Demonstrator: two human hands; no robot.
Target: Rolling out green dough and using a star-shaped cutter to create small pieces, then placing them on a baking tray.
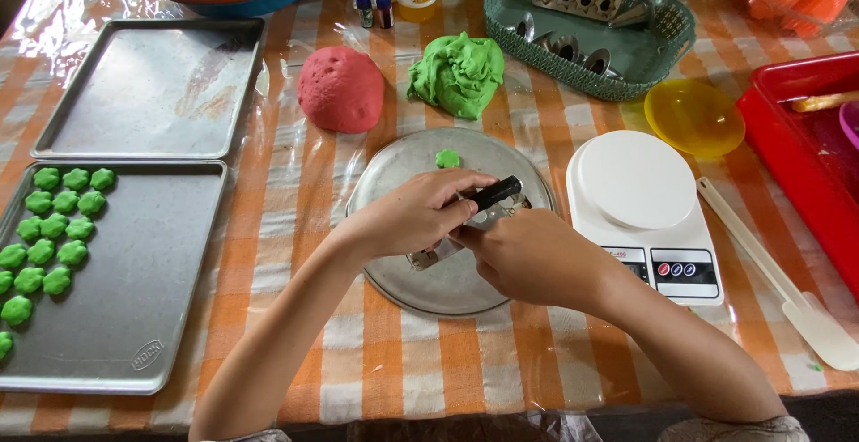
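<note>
The metal press (465,227), black-knobbed, sits over the round plate (429,285) at the table's middle, gripped between both hands; the left hand (416,214) closes over its top and the right hand (528,259) wraps its lower end, so neither is free. One green cookie (447,158) lies on the plate's far edge; to press cleanly I judge the tool should stand upright and flat on bare metal, well apart from that cookie. Green dough (456,73) and red dough (340,89) lie beyond; the tray (143,299) of cookies sits left.

Bright even daylight, soft shadows, glare on plastic table cover (295,165), sharp focus.
</note>
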